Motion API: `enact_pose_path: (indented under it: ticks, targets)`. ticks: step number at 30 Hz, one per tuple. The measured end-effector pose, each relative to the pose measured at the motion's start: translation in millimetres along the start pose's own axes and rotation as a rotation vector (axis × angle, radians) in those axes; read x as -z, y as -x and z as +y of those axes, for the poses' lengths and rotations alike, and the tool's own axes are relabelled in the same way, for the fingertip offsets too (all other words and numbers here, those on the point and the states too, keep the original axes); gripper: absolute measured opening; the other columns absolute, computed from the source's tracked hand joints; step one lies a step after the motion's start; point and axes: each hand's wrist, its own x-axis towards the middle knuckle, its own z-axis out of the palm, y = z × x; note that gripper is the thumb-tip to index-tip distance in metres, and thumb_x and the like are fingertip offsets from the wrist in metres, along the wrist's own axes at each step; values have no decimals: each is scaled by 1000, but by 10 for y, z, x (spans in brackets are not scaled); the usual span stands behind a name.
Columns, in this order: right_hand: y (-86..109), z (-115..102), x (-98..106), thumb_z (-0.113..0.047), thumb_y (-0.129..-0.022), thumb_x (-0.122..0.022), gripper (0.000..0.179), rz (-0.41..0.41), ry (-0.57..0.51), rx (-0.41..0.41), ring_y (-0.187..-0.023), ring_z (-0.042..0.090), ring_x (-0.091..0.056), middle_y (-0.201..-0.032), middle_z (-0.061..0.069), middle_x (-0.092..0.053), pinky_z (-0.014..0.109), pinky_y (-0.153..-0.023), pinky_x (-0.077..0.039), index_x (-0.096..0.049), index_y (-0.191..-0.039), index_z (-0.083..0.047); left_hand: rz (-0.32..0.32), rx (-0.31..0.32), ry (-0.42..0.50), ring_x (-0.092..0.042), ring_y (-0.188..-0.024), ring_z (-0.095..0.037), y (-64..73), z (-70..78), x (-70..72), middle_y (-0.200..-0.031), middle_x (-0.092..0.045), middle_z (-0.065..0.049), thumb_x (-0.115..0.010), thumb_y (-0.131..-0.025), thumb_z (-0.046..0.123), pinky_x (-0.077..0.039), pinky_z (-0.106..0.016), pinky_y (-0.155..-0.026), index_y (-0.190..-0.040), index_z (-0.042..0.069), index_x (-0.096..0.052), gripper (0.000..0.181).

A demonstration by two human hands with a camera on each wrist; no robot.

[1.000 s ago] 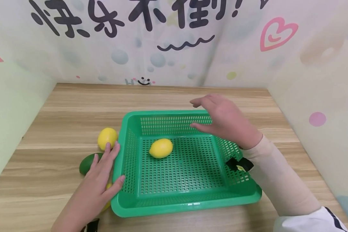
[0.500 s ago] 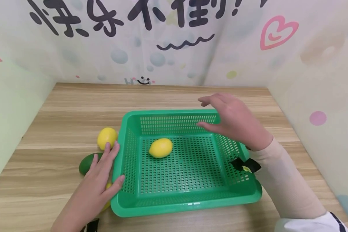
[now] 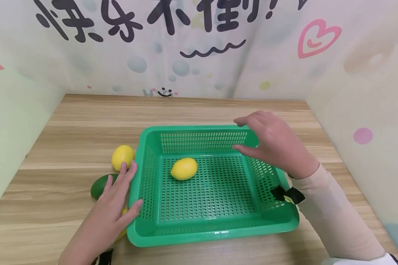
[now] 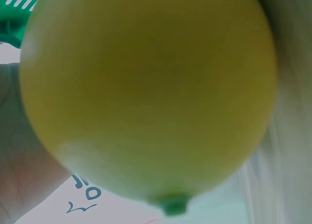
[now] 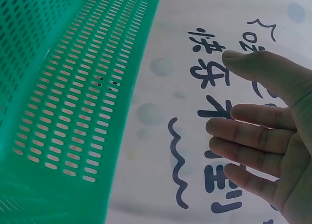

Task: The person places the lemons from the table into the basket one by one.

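A green perforated plastic basket (image 3: 215, 238) stands on the table with one lemon (image 3: 184, 169) on its floor. My left hand (image 3: 110, 207) lies along the basket's left rim, fingers straight and slightly spread, its fingertips close to a second lemon (image 3: 123, 157) outside. A dark green fruit (image 3: 100, 186) is partly behind this hand. Beneath the hand is another yellow fruit (image 3: 121, 234), mostly hidden; it fills the left wrist view, where a green stem stub shows. Above the basket's back right corner hovers my right hand (image 3: 278, 142), holding nothing, thumb apart from the extended fingers.
The wood-grain table (image 3: 86, 121) is enclosed by a printed back wall (image 3: 199, 77) and pale side walls. Black straps sit on both wrists; a black piece on the right strap (image 3: 294, 195) overlaps the basket's right rim.
My right hand has drifted to the right and slightly nearer to me, away from the basket's middle. My left hand, the basket and the fruit have stayed in place.
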Motion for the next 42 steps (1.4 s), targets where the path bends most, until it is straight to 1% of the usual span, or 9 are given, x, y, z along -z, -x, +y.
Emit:
enact_pose_path:
  ticks: [2,10,21,28,33,37,42]
  targets:
    - [19,1,3,-22,-71,-96,61,-8,2,-1,-94,35,-69,-104,18,-74,50,-83,-57,-68,-117,7,1,-2,-3,-7,-159,-25,0,-2,-1,-170,-15,-16,-61,-104,23,2,-45,-127,-167,15,-9,82]
    - [105,37,56,-18,-70,-96,61,-9,22,-34,-94,35,-68,-103,18,-73,49,-81,-57,-68,-117,7,11,-13,5,-9,-158,-27,0,-14,-17,-170,-16,-16,-63,-103,22,1,-46,-127,-167,14,-12,83]
    - [242,85,137,-14,-68,-96,62,-18,32,-114,-93,34,-67,-102,16,-73,49,-75,-56,-67,-120,5,1,0,-3,-7,-159,-25,2,-3,-15,-171,-14,-16,-60,-105,23,2,-43,-127,-167,17,-8,81]
    - [298,119,164,-11,-68,-96,62,-31,24,-131,-96,36,-67,-104,18,-73,51,-80,-56,-67,-120,7,2,-4,-3,-6,-159,-26,-1,-6,-9,-171,-17,-13,-60,-105,23,1,-46,-127,-167,15,-8,81]
    - [382,172,187,-10,-68,-95,61,-38,37,-152,-95,37,-67,-102,18,-72,52,-80,-56,-66,-119,6,-2,-2,-1,-6,-159,-26,0,-8,-12,-171,-16,-12,-59,-105,24,2,-44,-127,-167,16,-7,81]
    - [465,205,222,-8,-67,-95,61,-47,39,-191,-97,38,-66,-104,20,-72,53,-81,-56,-67,-119,6,-6,1,-2,-6,-159,-25,3,-7,-15,-171,-15,-11,-59,-105,24,2,-42,-127,-167,17,-7,81]
    - [548,241,261,-11,-67,-95,61,-67,66,-245,-99,38,-67,-107,19,-73,53,-81,-56,-67,-119,4,-3,0,-7,-7,-159,-26,5,-7,-8,-171,-15,-11,-60,-105,24,1,-42,-127,-167,17,-8,81]
